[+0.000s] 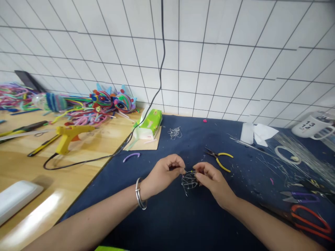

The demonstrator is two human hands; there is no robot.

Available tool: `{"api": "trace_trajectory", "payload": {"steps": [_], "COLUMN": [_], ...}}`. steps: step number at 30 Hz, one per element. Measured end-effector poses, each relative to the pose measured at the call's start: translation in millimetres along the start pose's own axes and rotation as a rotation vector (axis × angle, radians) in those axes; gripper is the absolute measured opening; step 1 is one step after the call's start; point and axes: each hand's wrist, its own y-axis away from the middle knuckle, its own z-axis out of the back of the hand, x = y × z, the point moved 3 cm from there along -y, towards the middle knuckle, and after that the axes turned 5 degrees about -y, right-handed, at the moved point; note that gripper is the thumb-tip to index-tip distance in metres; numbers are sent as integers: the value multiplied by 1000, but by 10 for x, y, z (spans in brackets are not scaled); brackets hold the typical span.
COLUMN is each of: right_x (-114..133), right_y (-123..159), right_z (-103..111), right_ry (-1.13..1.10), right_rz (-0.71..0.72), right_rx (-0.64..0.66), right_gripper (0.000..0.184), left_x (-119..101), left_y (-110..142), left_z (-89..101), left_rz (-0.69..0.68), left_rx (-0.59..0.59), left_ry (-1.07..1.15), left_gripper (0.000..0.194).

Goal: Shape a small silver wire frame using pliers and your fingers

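Observation:
Between my hands is a small openwork frame of bent silvery wire, held just above the dark blue cloth. My left hand, with a silver bangle at the wrist, pinches the frame's upper left edge between thumb and forefinger. On the other side, the thumb and fingers of my right hand close on its upper right edge. A tiny yellow spot shows at the top of the wire. Yellow-handled pliers lie on the cloth beyond my right hand.
To the left are a yellow glue gun, its black cord, and colourful pipe-cleaner figures. A tissue pack and a wire tangle sit ahead. At right lie loose wires, red-handled scissors, purple snips and a mug.

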Motion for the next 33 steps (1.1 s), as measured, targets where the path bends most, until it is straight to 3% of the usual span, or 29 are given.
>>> {"api": "trace_trajectory", "payload": {"steps": [5, 10, 13, 26, 29, 33], "right_x": [-41, -32, -11, -19, 2, 9], "right_y": [-32, -44, -40, -31, -23, -19], "right_z": [-22, -15, -4, -22, -31, -37], "right_ry": [61, 224, 273, 207, 288, 462], "right_rz": [-22, -13, 7, 18, 54, 135], "right_rx": [36, -41, -77, -90, -103, -145], "right_gripper": [23, 3, 5, 2, 3, 10], "left_x": [25, 58, 83, 85, 80, 38], "left_y": [-4, -4, 0, 8, 1, 4], "left_z": [-20, -64, -100, -128, -122, -122], "left_rz": [82, 109, 115, 247, 221, 109], "left_rx": [-8, 33, 76, 184, 191, 206], "left_ry": [157, 253, 294, 508, 477, 273], "left_gripper": [4, 5, 5, 7, 9, 14]}}
